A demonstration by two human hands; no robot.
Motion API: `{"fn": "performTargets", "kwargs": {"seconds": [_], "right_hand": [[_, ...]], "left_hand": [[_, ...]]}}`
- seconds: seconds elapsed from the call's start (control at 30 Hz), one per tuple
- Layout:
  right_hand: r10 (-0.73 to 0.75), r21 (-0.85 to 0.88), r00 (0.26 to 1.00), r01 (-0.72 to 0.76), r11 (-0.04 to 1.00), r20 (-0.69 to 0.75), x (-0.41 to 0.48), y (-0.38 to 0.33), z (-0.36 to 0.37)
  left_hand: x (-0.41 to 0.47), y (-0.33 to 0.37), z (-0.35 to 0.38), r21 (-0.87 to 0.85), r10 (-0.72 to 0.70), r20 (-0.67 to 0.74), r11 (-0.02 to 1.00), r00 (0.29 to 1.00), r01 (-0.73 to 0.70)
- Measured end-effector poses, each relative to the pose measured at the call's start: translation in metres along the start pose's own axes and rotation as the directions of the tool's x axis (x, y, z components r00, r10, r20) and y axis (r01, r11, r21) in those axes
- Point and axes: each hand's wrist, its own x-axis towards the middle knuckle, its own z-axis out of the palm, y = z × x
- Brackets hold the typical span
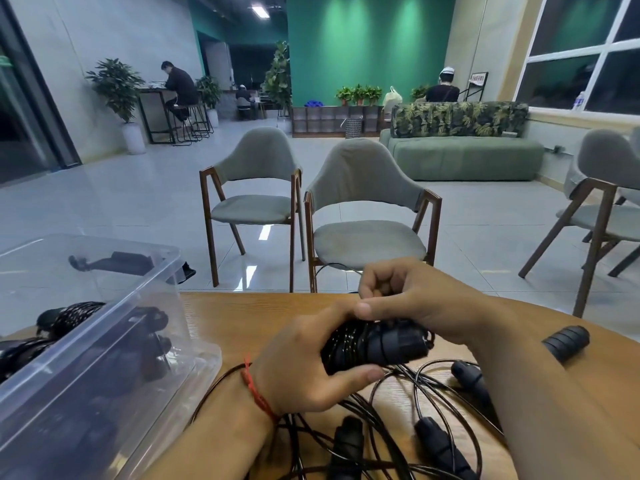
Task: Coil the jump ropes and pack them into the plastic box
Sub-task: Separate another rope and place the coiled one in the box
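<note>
A wooden surface (242, 323) fills the lower view, with two grey chairs (363, 202) standing on the tiled floor beyond its far edge. At the left, a clear plastic box (104, 317) sits on the surface and holds several coiled black ropes (76, 317). Just right of the box, the left hand (304, 368) is clamped around a wound jump rope (374, 344), thumb below and fingers behind it. The right hand (408, 299) is curled over the top of the same bundle, with its thumb pressed on the windings. Under both hands, loose ropes (398, 410) lie tangled on the surface, their black handles (440, 441) among them. One separate handle (568, 341) lies off to the right. A red cord (254, 389) circles the left wrist
</note>
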Motion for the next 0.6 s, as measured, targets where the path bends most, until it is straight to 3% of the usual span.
{"fn": "performTargets", "kwargs": {"seconds": [0.23,0.37,0.5,0.6], "right_hand": [[-0.001,0.377,0.999,-0.015,0.926,0.042,0.012,0.04,0.001],[-0.02,0.174,0.985,0.05,0.983,-0.17,0.018,0.052,0.013],[0.028,0.179,0.912,0.05,0.983,-0.409,0.032,0.048,0.027],[0.007,-0.014,0.88,-0.016,1.0,-0.475,0.033,0.044,0.035]], "left_hand": [[-0.001,-0.002,0.002,-0.065,0.125,-0.101,0.989,0.987,-0.131],[-0.004,-0.01,0.001,-0.09,0.089,-0.168,0.99,0.982,-0.105],[-0.004,-0.015,0.002,-0.071,0.012,-0.247,0.997,0.969,-0.03],[-0.001,-0.016,0.005,-0.091,-0.158,-0.407,0.987,0.899,0.132]]}}
